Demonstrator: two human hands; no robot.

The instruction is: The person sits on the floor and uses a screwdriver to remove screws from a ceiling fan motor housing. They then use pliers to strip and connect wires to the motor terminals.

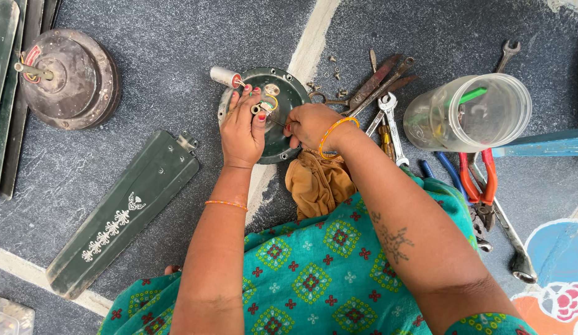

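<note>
Round dark-green painted metal fan plate (283, 118), dull and scuffed; long green metal fan blade (124, 214) with matt paint and a white ornament. Clear glossy plastic jar (469, 111), rusty steel pliers (379, 80), shiny chrome spanner (391, 124), soft mustard cloth rag (317, 183). Rough speckled grey stone floor (158, 56).

Soft, even daylight is lighting the scene brightly; shadows are staying faint, focus is holding sharp, edges are bending slightly.

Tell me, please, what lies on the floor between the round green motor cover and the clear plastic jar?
In the head view, between the motor cover and the jar lie rusty pliers, two spanners and some loose screws.
</note>
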